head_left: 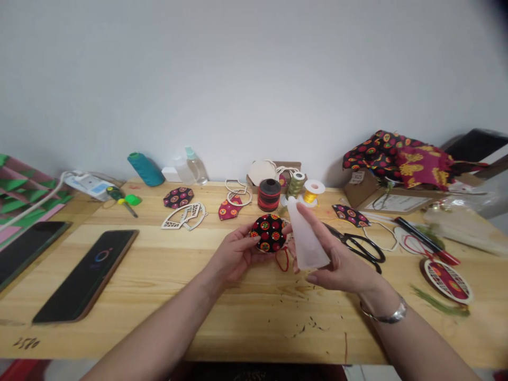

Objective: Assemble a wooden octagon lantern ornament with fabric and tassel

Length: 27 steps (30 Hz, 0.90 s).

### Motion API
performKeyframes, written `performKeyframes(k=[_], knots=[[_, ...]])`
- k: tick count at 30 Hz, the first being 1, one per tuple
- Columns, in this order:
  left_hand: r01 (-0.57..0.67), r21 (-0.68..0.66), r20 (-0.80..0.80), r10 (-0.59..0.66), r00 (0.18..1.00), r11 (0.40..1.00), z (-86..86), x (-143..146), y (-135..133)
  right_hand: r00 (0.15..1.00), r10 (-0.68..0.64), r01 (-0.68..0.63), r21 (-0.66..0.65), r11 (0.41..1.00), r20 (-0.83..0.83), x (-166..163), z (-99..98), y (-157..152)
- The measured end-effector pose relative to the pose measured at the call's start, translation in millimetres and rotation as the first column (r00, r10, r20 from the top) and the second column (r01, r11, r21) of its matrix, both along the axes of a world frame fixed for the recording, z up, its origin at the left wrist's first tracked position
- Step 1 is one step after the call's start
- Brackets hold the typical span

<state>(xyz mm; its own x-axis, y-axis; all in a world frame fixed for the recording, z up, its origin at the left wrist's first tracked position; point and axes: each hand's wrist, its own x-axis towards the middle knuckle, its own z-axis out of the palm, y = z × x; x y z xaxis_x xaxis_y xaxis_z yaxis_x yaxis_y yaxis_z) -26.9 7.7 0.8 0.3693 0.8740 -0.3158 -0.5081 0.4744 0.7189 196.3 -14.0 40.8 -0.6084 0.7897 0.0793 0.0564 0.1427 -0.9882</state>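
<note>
My left hand grips a round fabric-covered disc, black with red and yellow flower dots, its thumb on the front face. My right hand is closed round a translucent white plastic bottle, tilted close to the disc's right edge. The bottle hides that edge, so I cannot tell if they touch. A loop of red cord hangs between the two hands. Black-handled scissors lie just beyond my right hand, their blades partly hidden by it.
Thread spools, among them a red-and-black one, stand behind the disc. Wooden cutouts and fabric pieces lie left of them. A phone is at left. To the right are a fabric-topped cardboard box, a marker and an oval ornament.
</note>
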Motion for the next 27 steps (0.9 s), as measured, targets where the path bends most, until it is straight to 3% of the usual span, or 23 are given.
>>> performKeyframes(k=[10, 15, 20, 25, 27], knots=[[-0.051, -0.017, -0.010, 0.051, 0.999, 0.999, 4.3, 2, 1, 0.952, -0.009, -0.010, -0.060, 0.998, -0.307, -4, -1.8, 3], [-0.047, -0.008, -0.014, 0.047, 0.999, 0.999, 4.0, 2, 1, 0.884, -0.174, 0.153, -0.083, 0.985, -0.435, -4, -11.6, 8], [-0.036, 0.021, -0.022, 0.036, 0.999, 0.999, 5.0, 6, -3, 0.819, -0.303, 0.334, -0.023, 0.942, -0.487, -12, -15.5, 4], [-0.028, 0.035, -0.044, 0.030, 0.999, 0.999, 5.8, 7, -6, 0.793, -0.446, 0.504, 0.037, 0.863, -0.415, -16, -4.6, 8], [-0.027, 0.050, -0.042, 0.029, 0.999, 0.998, 4.2, 6, -6, 0.759, -0.526, 0.599, 0.095, 0.795, -0.384, -16, -1.6, 14]])
